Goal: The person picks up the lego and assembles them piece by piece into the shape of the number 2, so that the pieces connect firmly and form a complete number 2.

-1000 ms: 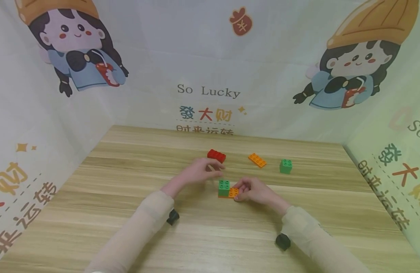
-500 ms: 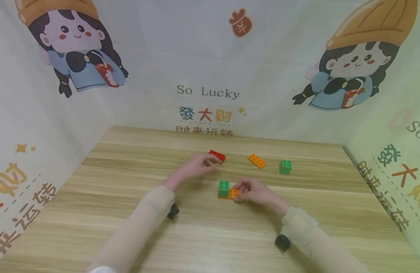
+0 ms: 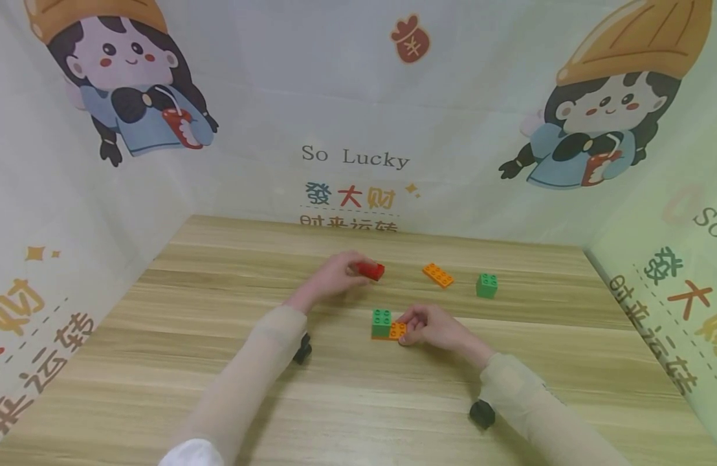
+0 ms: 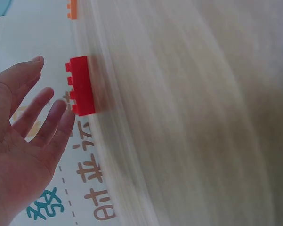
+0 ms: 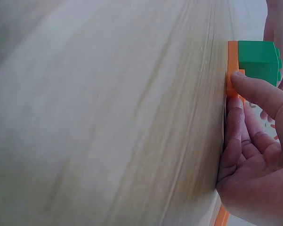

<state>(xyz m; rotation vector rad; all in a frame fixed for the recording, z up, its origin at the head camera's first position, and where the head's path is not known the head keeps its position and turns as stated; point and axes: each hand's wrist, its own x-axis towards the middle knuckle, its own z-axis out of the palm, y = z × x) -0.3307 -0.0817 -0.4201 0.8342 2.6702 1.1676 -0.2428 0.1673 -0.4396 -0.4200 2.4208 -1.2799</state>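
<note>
Cloth [image 3: 259, 84] printed with cartoon figures and lettering surrounds the scene on its back and sides; below it spreads a wood-grain tabletop [image 3: 178, 330]; two pale sleeves, the left one [image 3: 248, 375] and the right one [image 3: 533, 398], reach in from the near edge; the left hand [image 3: 335, 275] is well spread at the red brick, its thumb apart from the fingers, which are only slightly bent, and whether any fingertip touches I cannot tell; the right hand [image 3: 433, 325], nearly closed, pinches an orange plate between thumb and fingers at its right end; the red brick [image 4: 82, 87], the bulkiest piece, sits studs up on the wood, beyond the joined pieces; the pinched orange plate [image 3: 398, 332] lies flat, low against the table; a second orange plate [image 3: 438, 275], eight studs showing, lies slantwise to the right of the red brick; one green block [image 3: 382, 323] stands on the pinched plate's left end; another green block [image 3: 486, 285], four studs on top, stands alone farthest right.
</note>
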